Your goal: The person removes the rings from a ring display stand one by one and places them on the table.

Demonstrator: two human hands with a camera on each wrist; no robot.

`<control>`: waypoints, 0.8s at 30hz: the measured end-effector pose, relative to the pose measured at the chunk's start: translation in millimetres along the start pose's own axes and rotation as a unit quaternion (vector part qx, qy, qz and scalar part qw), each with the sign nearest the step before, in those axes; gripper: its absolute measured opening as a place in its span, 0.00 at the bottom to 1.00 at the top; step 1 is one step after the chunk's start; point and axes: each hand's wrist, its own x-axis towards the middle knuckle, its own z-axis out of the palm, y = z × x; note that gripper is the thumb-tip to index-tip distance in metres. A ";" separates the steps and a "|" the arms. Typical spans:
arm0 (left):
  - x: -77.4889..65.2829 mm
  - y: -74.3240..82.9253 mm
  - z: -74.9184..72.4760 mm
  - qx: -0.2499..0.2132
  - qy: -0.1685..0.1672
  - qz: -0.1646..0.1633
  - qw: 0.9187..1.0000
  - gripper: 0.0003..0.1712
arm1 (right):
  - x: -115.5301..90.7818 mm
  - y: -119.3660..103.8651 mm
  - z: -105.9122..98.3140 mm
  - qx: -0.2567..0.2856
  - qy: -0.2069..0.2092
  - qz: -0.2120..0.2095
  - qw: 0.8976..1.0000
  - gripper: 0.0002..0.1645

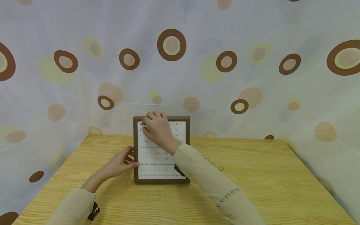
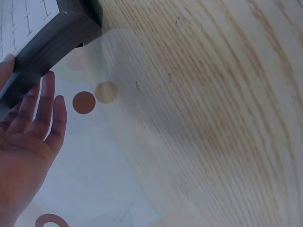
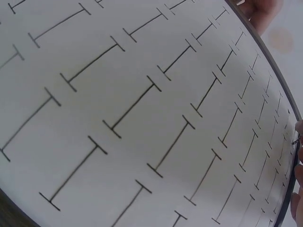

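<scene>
A ring display board [image 1: 161, 181] with a brown frame and a white pad cut with rows of slits stands upright on the table. My left hand [image 1: 121, 164] holds its left edge, thumb on the front and fingers behind, as the left wrist view also shows. Up at the top left slits, my right hand [image 1: 158, 129] has its fingertips against the pad. Between those fingertips [image 3: 298, 142] a thin dark bit shows at the edge of the right wrist view, seemingly a small ring, mostly hidden. Several slits lie behind the right hand.
Three small rings, among them a gold one [image 1: 223, 169], lie on the wooden table [image 1: 267, 187] right of the board, close to my right sleeve [image 1: 208, 175]. Behind the table hangs a patterned cloth [image 1: 191, 84].
</scene>
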 end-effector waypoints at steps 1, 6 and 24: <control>0.0 0.1 -0.1 0.001 0.000 0.001 1.000 0.32 | -0.1 -0.2 0.6 -0.001 0.000 0.001 1.000 0.03; -0.3 0.6 -0.3 -0.001 0.001 0.003 1.000 0.32 | 0.4 -1.0 1.8 -0.004 0.000 0.005 1.000 0.03; 0.3 -1.1 0.1 0.001 -0.002 0.001 1.000 0.33 | 2.2 -2.6 5.6 -0.002 0.018 0.032 0.999 0.05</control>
